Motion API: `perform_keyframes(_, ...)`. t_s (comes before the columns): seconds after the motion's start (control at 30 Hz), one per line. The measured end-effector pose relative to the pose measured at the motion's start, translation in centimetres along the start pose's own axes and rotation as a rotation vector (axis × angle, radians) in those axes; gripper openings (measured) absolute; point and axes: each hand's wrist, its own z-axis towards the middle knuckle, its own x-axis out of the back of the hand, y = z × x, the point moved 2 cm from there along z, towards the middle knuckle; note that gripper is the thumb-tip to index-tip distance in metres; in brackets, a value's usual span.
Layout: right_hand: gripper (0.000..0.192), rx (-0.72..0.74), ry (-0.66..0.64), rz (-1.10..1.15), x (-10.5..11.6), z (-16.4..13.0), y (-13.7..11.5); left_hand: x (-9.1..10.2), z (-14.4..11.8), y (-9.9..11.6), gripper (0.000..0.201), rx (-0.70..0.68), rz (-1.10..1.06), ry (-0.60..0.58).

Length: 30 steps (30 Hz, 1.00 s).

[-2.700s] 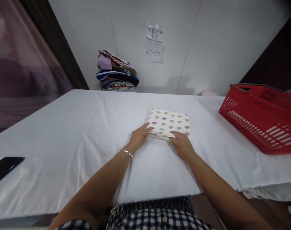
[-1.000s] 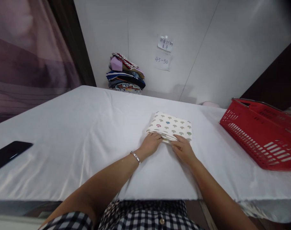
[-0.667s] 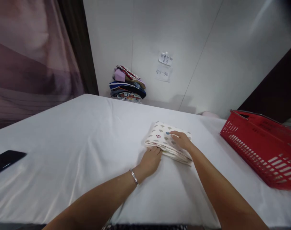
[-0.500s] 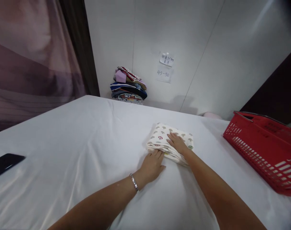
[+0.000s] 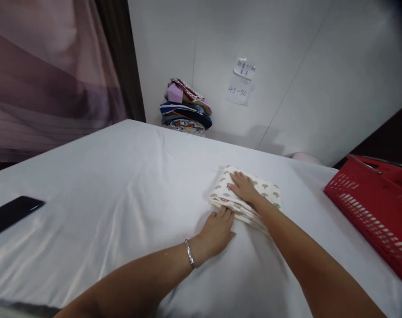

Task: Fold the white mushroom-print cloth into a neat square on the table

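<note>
At the far left hangs a curtain point(image 5: 48, 75) of soft, draped fabric in pinks and mauves, beyond the slanting left edge of the worktop point(image 5: 98, 190). The worktop wears a smooth white cloth with a faint sheen and long shallow creases. A flat, glossy black phone point(image 5: 13, 214) with a rounded corner lies toward its near left corner. Near the far left corner, at the far edge, rises a lumpy pile of folded fabrics point(image 5: 186, 108), lilac, blue, black and patterned, against a plain pale wall point(image 5: 287, 48); whether it rests on the worktop cannot be told.

The left hand point(image 5: 217, 232), below a shiny metal bracelet point(image 5: 189, 254), is open and lies palm down, its fingertips against the near edge of a folded cloth point(image 5: 242, 209). This cloth lies right of the worktop's middle, well in from the edges: a soft, off-white four-sided pad printed with grey mushrooms and a few coloured ones, its layers showing as loose, wavy folds along the near side. The right hand point(image 5: 244, 186) is open too, flat on top, fingers slightly spread.

Above, two thin paper notes point(image 5: 239, 92) are stuck to the wall. By the right edge stands a red plastic basket point(image 5: 366, 194), slotted sides, thin metal handle.
</note>
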Motion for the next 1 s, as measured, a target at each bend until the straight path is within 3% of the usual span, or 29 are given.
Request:
perform_keyframes(0.2, 0.061, -0.054, -0.043, -0.079, -1.8, 1.2, 0.1, 0.0, 0.0, -0.6, 0.056, -0.023, 0.003, 0.039)
perform_keyframes(0.5, 0.064, -0.071, -0.089, 0.092, 0.5, 1.3, -0.3, 0.0, 0.4, -1.3, 0.058, -0.080, -0.027, 0.124)
perform_keyframes(0.73, 0.063, -0.046, -0.056, -0.005, -1.2, 1.7, -0.3, 0.1, 0.6, -1.3, 0.058, -0.067, -0.036, 0.096)
perform_keyframes(0.87, 0.057, -0.012, -0.014, 0.097, -0.2, 2.5, 1.8, 0.5, 0.5, -1.4, 0.058, -0.051, -0.086, 0.092)
perform_keyframes(1.0, 0.054, -0.123, 0.049, 0.157, 1.5, 4.1, 5.8, 0.9, 0.6, -1.4, 0.060, -0.042, -0.134, 0.076)
